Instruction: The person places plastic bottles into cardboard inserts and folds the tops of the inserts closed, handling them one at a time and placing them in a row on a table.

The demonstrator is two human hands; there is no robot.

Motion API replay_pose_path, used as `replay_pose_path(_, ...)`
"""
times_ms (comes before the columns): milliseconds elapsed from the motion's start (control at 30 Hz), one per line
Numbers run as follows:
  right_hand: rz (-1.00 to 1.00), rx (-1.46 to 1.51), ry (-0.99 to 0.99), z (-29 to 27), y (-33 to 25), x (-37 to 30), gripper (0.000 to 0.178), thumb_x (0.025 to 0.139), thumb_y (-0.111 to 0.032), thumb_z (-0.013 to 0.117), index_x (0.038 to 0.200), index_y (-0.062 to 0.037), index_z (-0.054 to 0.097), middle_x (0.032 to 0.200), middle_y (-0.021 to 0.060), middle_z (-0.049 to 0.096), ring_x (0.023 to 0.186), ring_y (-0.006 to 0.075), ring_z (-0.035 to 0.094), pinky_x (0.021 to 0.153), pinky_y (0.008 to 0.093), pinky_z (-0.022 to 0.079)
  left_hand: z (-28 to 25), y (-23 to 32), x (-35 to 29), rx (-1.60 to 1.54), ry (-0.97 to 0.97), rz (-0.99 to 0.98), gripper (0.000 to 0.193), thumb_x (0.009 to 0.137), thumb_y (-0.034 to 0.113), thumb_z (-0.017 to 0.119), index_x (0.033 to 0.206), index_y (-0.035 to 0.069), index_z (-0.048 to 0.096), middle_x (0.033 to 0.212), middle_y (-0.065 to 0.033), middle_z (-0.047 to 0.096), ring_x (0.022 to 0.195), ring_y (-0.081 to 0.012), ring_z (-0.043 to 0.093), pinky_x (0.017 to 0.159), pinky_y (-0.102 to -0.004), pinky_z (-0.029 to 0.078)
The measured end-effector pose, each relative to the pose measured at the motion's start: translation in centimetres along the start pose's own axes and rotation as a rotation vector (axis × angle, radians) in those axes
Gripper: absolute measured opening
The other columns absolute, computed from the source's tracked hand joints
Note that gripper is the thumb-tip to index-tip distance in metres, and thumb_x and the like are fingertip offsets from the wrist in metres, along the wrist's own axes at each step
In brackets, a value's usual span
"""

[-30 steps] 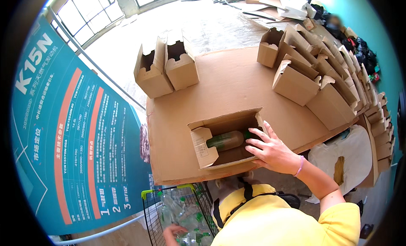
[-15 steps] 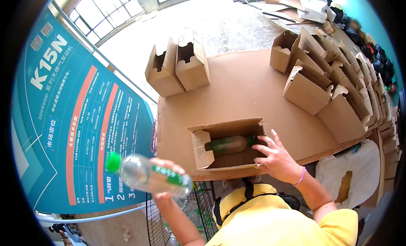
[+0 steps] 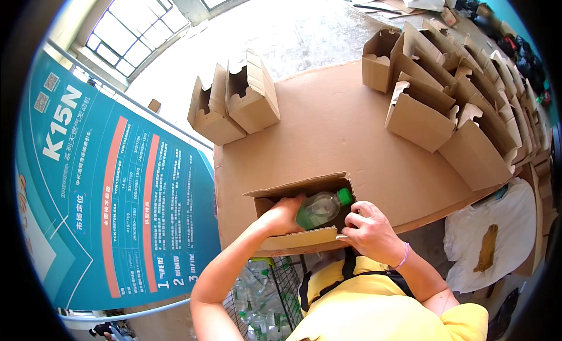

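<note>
- Step in hand (judged): seating the clear plastic bottle with green screw cap (image 3: 321,210) in the open brown cardboard box (image 3: 295,240).
- Bottle position: inside the box opening, cap toward the right end; contact with the box floor cannot be confirmed.
- Left hand (image 3: 285,216): curled around the bottle's lower body; fingertips hidden.
- Right hand (image 3: 369,231): fingers bent at the box's right end; whether they pinch the cardboard cannot be told.
- Next move likely calls for: lowering the cap clear of the end wall, box steadied.

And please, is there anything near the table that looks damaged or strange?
Yes: near the right corner of the table, the crumpled white sheet has an irregular brown patch, perhaps a tear or stain; I cannot tell which.
</note>
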State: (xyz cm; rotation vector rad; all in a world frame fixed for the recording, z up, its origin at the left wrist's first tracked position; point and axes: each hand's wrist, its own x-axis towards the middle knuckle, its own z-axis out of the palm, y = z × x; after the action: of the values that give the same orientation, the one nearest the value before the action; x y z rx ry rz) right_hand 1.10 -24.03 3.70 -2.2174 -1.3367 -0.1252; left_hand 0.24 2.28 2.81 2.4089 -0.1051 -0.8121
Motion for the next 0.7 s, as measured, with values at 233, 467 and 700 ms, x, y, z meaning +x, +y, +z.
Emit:
replay_pose_path(233,0.009,-0.001,0.025,0.4,0.0,0.0,0.013,0.076,-0.019,0.072,0.072,-0.0066,0.071,0.085,0.005,0.061,0.104,0.027,0.054,0.1,0.0437,0.045,1.8,-2.7,2.0,0.157,-0.233,0.005,0.076,0.072,0.012,0.077,0.141,0.006,0.043,0.128,-0.0245,0.058,0.119,-0.0393,0.056,0.102,-0.0423,0.045)
replay_pose_path(467,0.023,0.052,0.016,-0.2,-0.1,0.2,0.034,0.074,-0.017,0.077,0.106,-0.0088,0.07,0.123,0.0125,0.058,0.119,0.0325,0.051,0.104,0.0439,0.044,-0.6,-0.6,-2.4,-0.172,-0.028,0.189,0.048,0.09,0.011,0.064,0.136,0.003,0.051,0.129,-0.0192,0.061,0.115,-0.0318,0.061,0.102,-0.0371,0.046)
replay_pose_path(700,0.209,0.488,0.423,2.5,0.8,-2.2,0.077,0.073,-0.014,0.082,0.142,-0.0132,0.047,0.148,0.0173,0.043,0.136,0.0355,0.043,0.11,0.0447,0.039,0.4,-2.2,-11.6,-0.661,0.588,0.257,0.048,0.086,0.017,0.071,0.13,0.002,0.057,0.118,-0.017,0.067,0.111,-0.0271,0.064,0.1,-0.0351,0.048)
